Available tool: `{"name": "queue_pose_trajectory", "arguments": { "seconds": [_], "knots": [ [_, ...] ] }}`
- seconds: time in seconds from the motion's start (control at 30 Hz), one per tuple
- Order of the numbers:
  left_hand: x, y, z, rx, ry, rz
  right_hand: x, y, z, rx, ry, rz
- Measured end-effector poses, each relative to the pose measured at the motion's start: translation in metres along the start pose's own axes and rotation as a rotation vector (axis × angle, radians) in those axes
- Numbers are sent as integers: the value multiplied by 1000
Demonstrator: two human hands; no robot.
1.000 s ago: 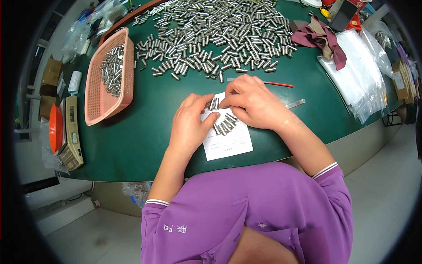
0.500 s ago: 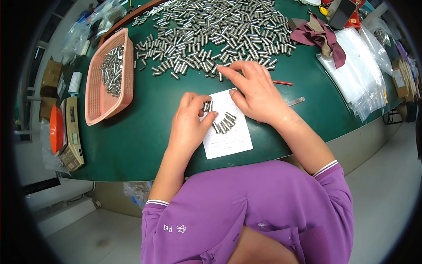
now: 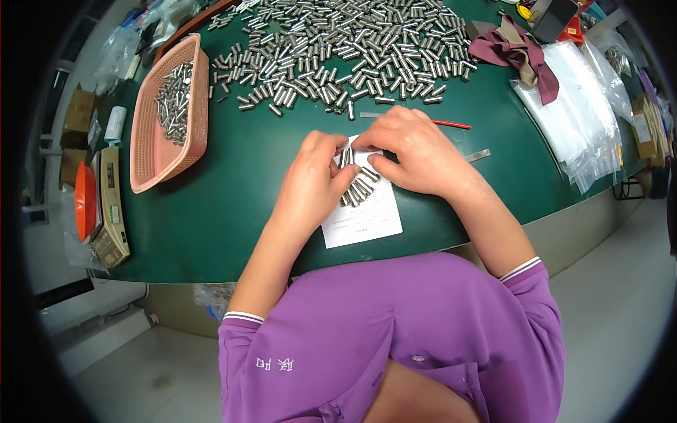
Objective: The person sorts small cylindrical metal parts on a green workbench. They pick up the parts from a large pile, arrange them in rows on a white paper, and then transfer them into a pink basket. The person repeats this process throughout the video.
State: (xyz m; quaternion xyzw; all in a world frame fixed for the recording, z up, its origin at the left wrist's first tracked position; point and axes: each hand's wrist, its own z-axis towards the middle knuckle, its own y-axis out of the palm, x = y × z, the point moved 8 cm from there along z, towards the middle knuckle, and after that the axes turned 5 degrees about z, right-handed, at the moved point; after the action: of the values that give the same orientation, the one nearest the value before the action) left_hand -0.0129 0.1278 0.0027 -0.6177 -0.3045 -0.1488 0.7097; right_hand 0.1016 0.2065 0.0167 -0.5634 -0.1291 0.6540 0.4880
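Observation:
My left hand (image 3: 312, 176) is closed, its thumb and fingers around a few upright silver metal pins (image 3: 345, 158). Just below them, a fanned row of short metal pins (image 3: 358, 189) lies on a white printed paper sheet (image 3: 363, 227). From the other side my right hand (image 3: 409, 151) reaches over the sheet's top edge. Its index fingertip is close to the upper ends of the pins in my left hand, while its thumb stays apart, with paper showing between. Whether that fingertip touches them is hard to see.
A large heap of metal pins (image 3: 367, 53) covers the back of the green table (image 3: 233, 233). At left stand a pink basket (image 3: 141, 158) of pins and a scale (image 3: 113, 211). A red stick (image 3: 451, 125), maroon cloth (image 3: 518, 53) and plastic bags (image 3: 564, 106) lie right.
My right hand has come back from the front of the heap to the paper, close to my left hand. Both hands are now nearer together over the pins.

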Motion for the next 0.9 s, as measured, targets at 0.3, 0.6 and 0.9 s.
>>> {"name": "queue_pose_trajectory", "arguments": {
  "seconds": [0.3,0.6,0.9],
  "knots": [
    [-2,-13,-24,66,-14,-147,8,9,5,0,-11,24],
    [11,-1,-45,65,61,30,-5,17,10,-61,-152,-25],
    [17,7,-41,91,64,85,4,-1,-2,-95,-76,63]
  ]
}}
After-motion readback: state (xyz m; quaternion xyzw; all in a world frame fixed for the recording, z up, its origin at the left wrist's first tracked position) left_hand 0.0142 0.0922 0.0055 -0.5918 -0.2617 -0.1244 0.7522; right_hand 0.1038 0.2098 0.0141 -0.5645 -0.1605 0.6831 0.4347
